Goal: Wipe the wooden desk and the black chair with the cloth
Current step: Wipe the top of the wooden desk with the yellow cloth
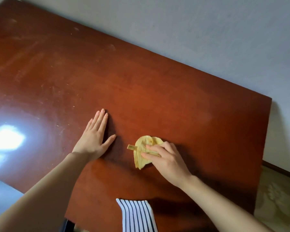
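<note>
A reddish-brown wooden desk [141, 81] fills most of the view, with pale dust streaks and scratches over its left half. A small folded yellow cloth [143, 149] with a tag lies on the desk near the front. My right hand [164, 158] lies on top of the cloth, its fingers bent over it and pressing it onto the wood. My left hand [95, 136] rests flat on the desk to the left of the cloth, fingers straight and together. A dark piece at the bottom edge [68, 226] may be the black chair; too little shows to tell.
A pale wall [208, 30] runs along the desk's far edge. Light glares off the desk at the left [7, 139]. Patterned floor [278, 198] shows past the desk's right end. A striped black-and-white garment [137, 215] hangs in front of the desk's near edge.
</note>
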